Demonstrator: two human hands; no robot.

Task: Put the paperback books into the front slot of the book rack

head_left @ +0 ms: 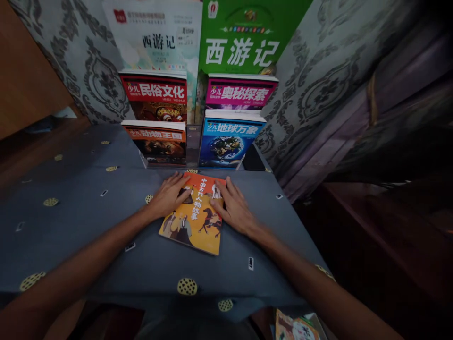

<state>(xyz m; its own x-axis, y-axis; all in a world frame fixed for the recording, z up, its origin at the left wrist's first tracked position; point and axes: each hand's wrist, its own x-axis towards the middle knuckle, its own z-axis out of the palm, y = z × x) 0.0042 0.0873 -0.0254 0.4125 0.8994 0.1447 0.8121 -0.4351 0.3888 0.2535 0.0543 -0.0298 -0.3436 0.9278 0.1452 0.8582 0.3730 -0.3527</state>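
An orange paperback book (pixel 191 226) is lying flat on the cloth-covered counter (pixel 71 226), near the middle of the counter and slightly skewed, with its top end close to the far edge area where the books are stood. The book is pressed from above by both hands. The left hand (pixel 169 194) is laid flat over the book's upper left corner, and the right hand (pixel 233 208) is laid over its upper right side, with the fingers spread on the cover. Both hands are open and flat; no gripping of the book by either hand is seen, and the book is not lifted.

Behind it, a stand (pixel 193 137) is placed at the far end of the counter, and books are held upright in it in stepped rows. A red book (pixel 153 97) and a pink book (pixel 240 92) are stood in the upper row, with a dark orange book (pixel 155 144) and a blue book (pixel 230 139) in front of them. Taller white (pixel 155 42) and green (pixel 237 42) books are stood at the back. Both sides of the stand are filled, and the orange book is kept outside it, on the counter. A further colourful book (pixel 295 327) is partly seen below the near edge of the counter. A draped curtain (pixel 354 94) is hung to the right.
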